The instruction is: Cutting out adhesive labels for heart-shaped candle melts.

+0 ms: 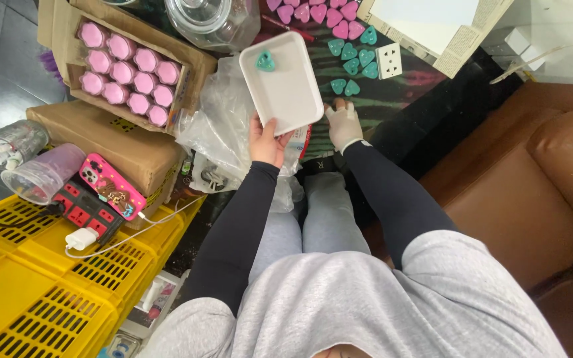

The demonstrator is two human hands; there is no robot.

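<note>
Two hands extend forward: left (268,140) gripping white tray (286,86), right (343,124) flat, holding nothing.

2 long black sleeves under a grey short-sleeved top, grey trousers — right hand (343,126) in a white glove.

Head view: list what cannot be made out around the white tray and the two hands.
- Left hand: its fingers lie under the white tray, which hides them.
- Right hand: the gloved fingertips are partly hidden behind the tray's edge; whether they touch a teal heart is unclear.
- Teal piece on the tray: too small to tell its details.
- Glass jar: cut off by the top edge.
</note>
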